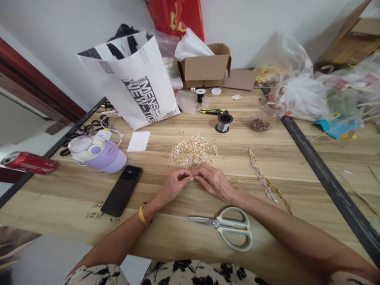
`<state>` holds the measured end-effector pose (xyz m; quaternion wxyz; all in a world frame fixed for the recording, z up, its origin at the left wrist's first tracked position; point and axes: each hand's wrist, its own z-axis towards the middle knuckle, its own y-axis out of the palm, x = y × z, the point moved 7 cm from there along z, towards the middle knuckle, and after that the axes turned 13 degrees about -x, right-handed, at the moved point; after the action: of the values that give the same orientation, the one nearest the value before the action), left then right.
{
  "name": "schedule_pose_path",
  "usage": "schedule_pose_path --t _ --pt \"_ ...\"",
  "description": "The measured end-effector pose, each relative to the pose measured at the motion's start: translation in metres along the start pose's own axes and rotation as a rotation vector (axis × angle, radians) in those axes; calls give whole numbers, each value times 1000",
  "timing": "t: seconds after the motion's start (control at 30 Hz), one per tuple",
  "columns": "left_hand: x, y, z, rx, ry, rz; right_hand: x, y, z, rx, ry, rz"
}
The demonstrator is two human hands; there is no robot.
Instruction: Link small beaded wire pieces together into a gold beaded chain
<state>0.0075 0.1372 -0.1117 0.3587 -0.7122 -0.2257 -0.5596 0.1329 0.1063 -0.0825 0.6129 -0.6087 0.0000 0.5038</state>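
I see both hands brought together over the table (166, 241), just on the near side of the pile (192, 148) of small gold and clear pieces. The left hand (175, 184) has thumb and forefinger pinched narrow, and the right hand (216, 183) meets it tip to tip in the same way. Whatever sits between those fingertips is too small for me to make out. A fine strand (195, 200) shows faintly just below them; I cannot tell whether either hand grips it.

Nearer me than the hands, the scissors (213, 223) lie with blades pointing left and handles below the right wrist. To the right of the right hand, I have a silver chain (260, 176) and a gold chain (277, 191) lying together, with the jar (274, 113) farther off beyond them. Past the pile, a spool (224, 123) of wire stands on end, with a yellow-and-black cutter (212, 111) just behind it. On my left, the phone (121, 192) lies face up beyond the left wrist, which wears a gold bangle (142, 215). The purple bottle (111, 158) is behind the phone, and the red can (29, 162) is farther left.
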Motion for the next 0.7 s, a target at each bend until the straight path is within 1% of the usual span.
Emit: schedule_pose_path --t 0.2,0.37,0.5,0.7 --pt "-10 1 4 -64 -53 -157 3 -1 1 -2 21 95" --pt "-12 2 5 -95 -86 -252 10 0 2 -15 106 240" --pt "-10 3 5 -103 -84 -265 17 3 2 -35 200 345" --pt "-7 3 4 -99 -72 -261 22 7 2 -42 249 542"
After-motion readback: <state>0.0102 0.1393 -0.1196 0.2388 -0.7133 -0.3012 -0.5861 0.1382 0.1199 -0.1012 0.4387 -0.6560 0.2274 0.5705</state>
